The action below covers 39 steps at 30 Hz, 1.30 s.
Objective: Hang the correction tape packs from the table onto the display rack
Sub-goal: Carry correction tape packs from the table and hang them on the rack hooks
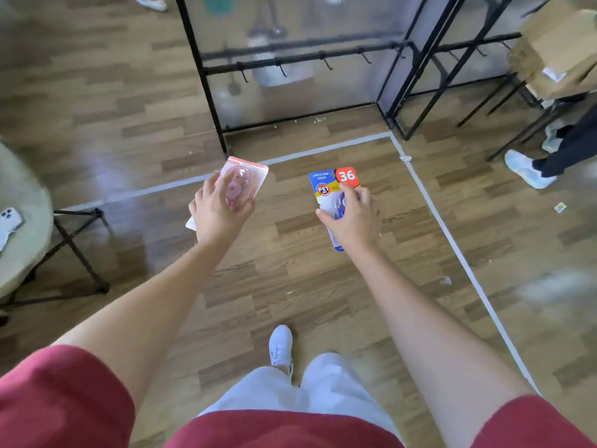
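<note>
We see both arms stretched forward over a wooden floor (290,270), each hand carrying one correction tape pack. The left hand (219,218) holds a pink pack (248,176) from below and behind, fingers curled round the clear bubble on its front and the thumb on its left edge. The card tilts so that its top corner points up and to the right. The right hand (353,223) grips a blue pack (326,189), its fingers bent over the bubble in the middle of the card. The red corner with the number 36 stands free above the fingers, and the bottom edge of the card shows below the wrist. The two packs are well apart from each other, and both are in the air, short of the rack.

The display rack (300,58) stands ahead, a black frame with a cloudy panel behind it. A black crossbar carries a row of small hooks (327,63), and we make out nothing hanging on them. The picture is blurred there.

At the left edge we see part of a round table (26,189) on black legs, with a white phone (9,221) lying on it. Pale tape (436,215) marks lines on the floor. At the right are cardboard boxes (562,46) and another person's light shoe (526,169). Below, one white shoe (281,345) steps forward.
</note>
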Each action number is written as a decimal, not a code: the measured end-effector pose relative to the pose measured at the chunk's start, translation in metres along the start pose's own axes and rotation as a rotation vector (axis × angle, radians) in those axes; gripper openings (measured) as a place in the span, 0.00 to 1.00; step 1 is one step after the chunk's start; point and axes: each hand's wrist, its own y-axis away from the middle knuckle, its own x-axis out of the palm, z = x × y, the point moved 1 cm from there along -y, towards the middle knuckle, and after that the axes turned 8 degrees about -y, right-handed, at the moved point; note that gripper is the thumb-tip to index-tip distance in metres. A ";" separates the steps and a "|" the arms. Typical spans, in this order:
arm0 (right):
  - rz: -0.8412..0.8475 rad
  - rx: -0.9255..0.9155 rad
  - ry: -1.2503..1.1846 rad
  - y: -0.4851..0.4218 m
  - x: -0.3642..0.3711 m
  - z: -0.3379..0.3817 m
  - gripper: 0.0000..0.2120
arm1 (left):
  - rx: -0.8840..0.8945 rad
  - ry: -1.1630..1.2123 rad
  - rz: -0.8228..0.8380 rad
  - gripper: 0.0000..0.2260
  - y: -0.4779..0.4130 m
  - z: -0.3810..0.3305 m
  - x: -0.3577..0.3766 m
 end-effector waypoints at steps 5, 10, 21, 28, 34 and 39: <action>-0.048 -0.024 -0.015 -0.093 -0.023 0.004 0.30 | 0.001 0.025 -0.045 0.25 -0.081 -0.056 0.011; -0.084 -0.086 -0.026 -0.199 -0.048 0.007 0.30 | 0.036 0.042 -0.115 0.25 -0.167 -0.116 0.028; -0.141 -0.319 -0.040 -0.431 -0.100 0.060 0.33 | -0.032 0.117 -0.349 0.27 -0.345 -0.226 0.033; -0.187 -0.455 -0.145 -0.524 -0.092 0.124 0.33 | -0.022 0.137 -0.485 0.26 -0.444 -0.244 0.007; -0.300 -0.588 -0.260 -0.570 -0.077 0.185 0.31 | 0.025 0.147 -0.559 0.26 -0.507 -0.244 -0.016; -0.328 -0.688 -0.277 -0.586 -0.067 0.215 0.30 | 0.055 0.125 -0.589 0.26 -0.534 -0.247 -0.025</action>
